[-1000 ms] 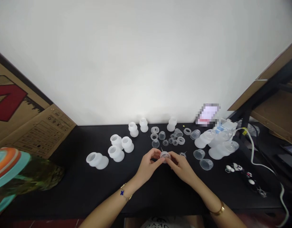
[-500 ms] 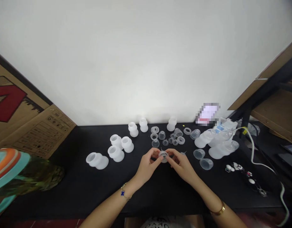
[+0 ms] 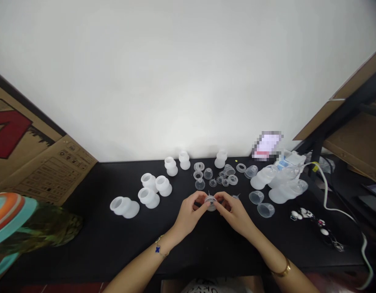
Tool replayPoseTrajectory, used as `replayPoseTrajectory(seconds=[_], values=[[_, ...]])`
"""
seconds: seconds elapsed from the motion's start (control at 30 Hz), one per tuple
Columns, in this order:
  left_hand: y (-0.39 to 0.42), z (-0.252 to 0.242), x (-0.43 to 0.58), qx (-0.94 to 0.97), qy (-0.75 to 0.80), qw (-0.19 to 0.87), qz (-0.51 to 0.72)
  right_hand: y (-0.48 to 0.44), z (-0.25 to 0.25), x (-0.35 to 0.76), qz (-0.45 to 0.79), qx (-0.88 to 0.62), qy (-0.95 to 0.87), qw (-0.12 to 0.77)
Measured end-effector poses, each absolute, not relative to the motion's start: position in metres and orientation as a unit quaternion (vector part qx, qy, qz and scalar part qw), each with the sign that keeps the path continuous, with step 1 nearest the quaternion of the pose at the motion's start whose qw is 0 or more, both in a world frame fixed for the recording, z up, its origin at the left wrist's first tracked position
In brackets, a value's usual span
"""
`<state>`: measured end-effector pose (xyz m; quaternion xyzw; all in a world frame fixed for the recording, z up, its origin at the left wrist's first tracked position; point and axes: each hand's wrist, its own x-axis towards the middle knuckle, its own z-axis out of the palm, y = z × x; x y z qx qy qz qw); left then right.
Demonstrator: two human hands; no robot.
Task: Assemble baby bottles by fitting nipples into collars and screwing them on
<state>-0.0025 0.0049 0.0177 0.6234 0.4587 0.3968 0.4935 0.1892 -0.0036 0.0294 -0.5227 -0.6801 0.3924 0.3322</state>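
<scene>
Between the fingertips of both hands is a small clear baby bottle ring (image 3: 210,203), with a thin tip sticking up at its far edge. My left hand (image 3: 192,208) pinches its left side, and my right hand (image 3: 229,206) its right side. Just beyond them lie several loose clear rings (image 3: 233,180) and small clear nipples (image 3: 212,182). A clear dome cap (image 3: 200,184) is near my left fingers; two more clear caps (image 3: 266,210) rest to the right of my right hand. Whether the held ring has a nipple seated in it, I cannot tell.
Several white open-necked bottles (image 3: 149,197) stand or lie to the left and along the wall. Capped bottles (image 3: 281,193) sit at the right, near a phone (image 3: 266,145), a white cable (image 3: 326,195) and a beaded trinket (image 3: 324,232). A large jug (image 3: 50,224) and a cardboard box (image 3: 73,167) flank the left.
Both hands stay in nearly the same place with the ring between them. The ring's thin tip shows slightly further right. The view has shifted a little.
</scene>
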Motion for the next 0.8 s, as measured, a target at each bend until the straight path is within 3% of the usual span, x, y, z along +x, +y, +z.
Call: replayPoseTrajectory(seconds=[0.8], values=[[0.0026,0.0168,-0.0019,0.633,0.465,0.481,0.390,-0.0045,0.0259,0.1882,0.384,-0.523,-0.690,0.321]])
